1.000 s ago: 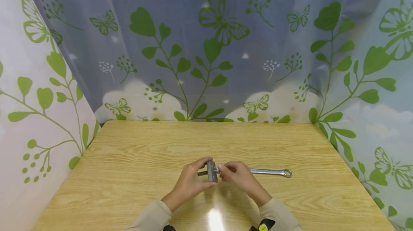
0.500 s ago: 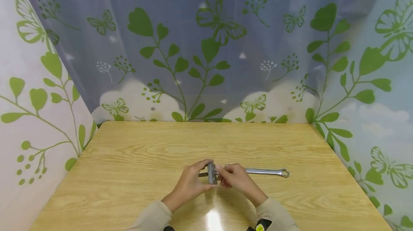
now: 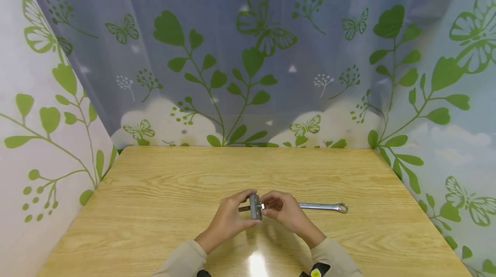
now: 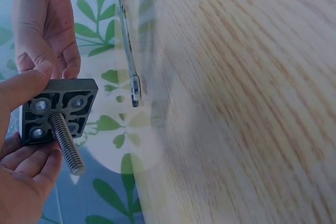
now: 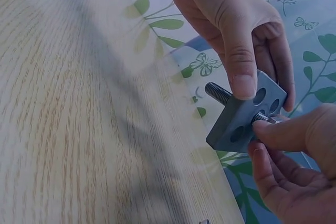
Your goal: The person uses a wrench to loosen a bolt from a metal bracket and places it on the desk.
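Observation:
A square grey metal plate (image 3: 255, 207) with round holes is held above the table by my left hand (image 3: 228, 219), thumb on one edge and fingers on the opposite one. Through its centre runs a threaded bolt (image 4: 67, 145), its long shank sticking out on the left side. On the other side, my right hand (image 3: 288, 214) pinches the bolt close to its head (image 3: 263, 206), with the thumb tip on it in the right wrist view. Behind the right hand lies a combination wrench (image 3: 323, 206), its ring end to the right and its other end hidden by that hand.
The wooden table (image 3: 162, 173) stretches out around both hands. At its far edge hangs a curtain (image 3: 217, 53) printed with green leaves and butterflies, and similar printed cloth stands at both sides.
My right thumb and fingers have shifted around the bolt head; the thumb now sits lower and the head shows more. The left hand and plate stay almost in place.

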The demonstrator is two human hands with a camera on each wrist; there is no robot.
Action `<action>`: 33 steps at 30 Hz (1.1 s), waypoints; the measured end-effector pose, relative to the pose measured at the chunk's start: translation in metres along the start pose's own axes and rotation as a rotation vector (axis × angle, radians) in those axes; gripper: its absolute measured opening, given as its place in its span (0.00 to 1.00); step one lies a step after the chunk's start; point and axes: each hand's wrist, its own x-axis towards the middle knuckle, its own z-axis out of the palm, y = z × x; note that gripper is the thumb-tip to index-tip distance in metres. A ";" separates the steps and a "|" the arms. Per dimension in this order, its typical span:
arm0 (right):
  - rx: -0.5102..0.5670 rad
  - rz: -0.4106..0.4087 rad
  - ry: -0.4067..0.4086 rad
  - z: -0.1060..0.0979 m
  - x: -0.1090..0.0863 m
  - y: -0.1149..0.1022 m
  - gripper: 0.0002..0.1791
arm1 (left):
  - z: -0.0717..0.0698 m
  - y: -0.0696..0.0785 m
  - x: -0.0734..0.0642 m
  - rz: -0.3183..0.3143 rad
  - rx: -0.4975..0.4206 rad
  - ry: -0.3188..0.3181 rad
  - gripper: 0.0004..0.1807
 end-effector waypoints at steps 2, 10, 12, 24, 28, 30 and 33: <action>-0.004 0.001 -0.001 0.000 -0.001 -0.004 0.12 | 0.000 0.000 0.000 -0.004 0.004 0.002 0.37; 0.005 0.098 -0.035 0.000 -0.002 -0.002 0.19 | 0.001 -0.002 -0.001 -0.003 0.000 -0.006 0.38; 0.031 0.136 -0.040 0.000 -0.003 -0.002 0.21 | 0.001 -0.003 -0.002 0.001 -0.001 -0.005 0.38; 0.039 0.253 -0.017 0.006 0.000 -0.004 0.29 | 0.002 0.001 -0.003 -0.005 0.009 -0.015 0.38; 0.035 0.226 -0.021 0.004 0.000 -0.008 0.22 | 0.002 0.000 -0.003 -0.007 0.007 -0.023 0.38; 0.026 0.195 -0.023 0.002 -0.001 -0.009 0.17 | 0.002 -0.001 -0.003 -0.009 0.005 -0.023 0.38; -0.007 0.122 -0.019 0.000 -0.001 -0.008 0.12 | 0.001 -0.002 -0.003 -0.019 -0.006 -0.021 0.38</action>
